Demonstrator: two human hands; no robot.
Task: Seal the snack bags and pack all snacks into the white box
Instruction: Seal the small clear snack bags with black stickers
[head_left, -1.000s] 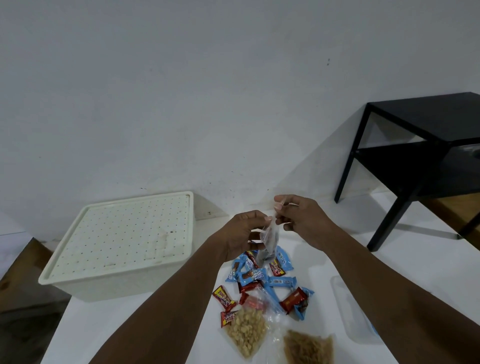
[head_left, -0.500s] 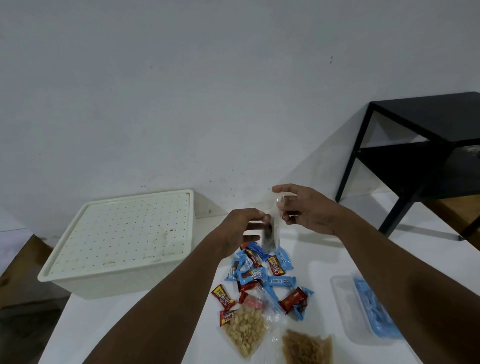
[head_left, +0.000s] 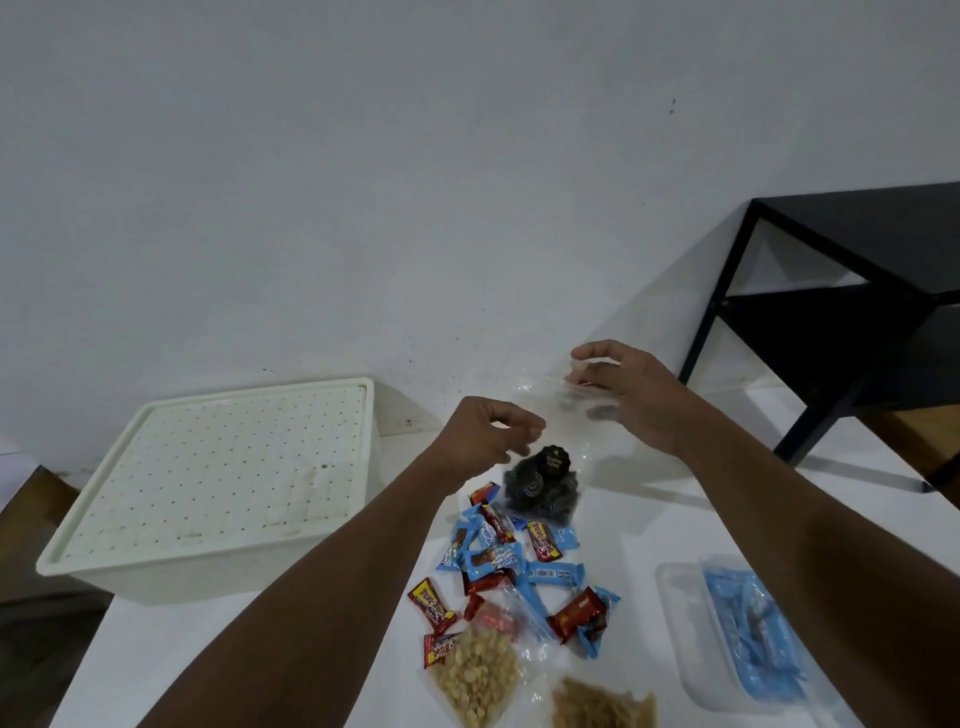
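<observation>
With right hand (head_left: 634, 400), pinches top edge of clear cookie bag (head_left: 543, 483), hanging just right of white box (head_left: 208, 478) (lid on). With left hand (head_left: 483, 441), fingers curled, hovers at bag's left edge; grip there impossible to tell. Well right of the box, clear tray (head_left: 675, 623) of blue packets (head_left: 748, 623); front-right of the box, peanut bag (head_left: 478, 680), then loose wrapped candies (head_left: 519, 561).
</observation>
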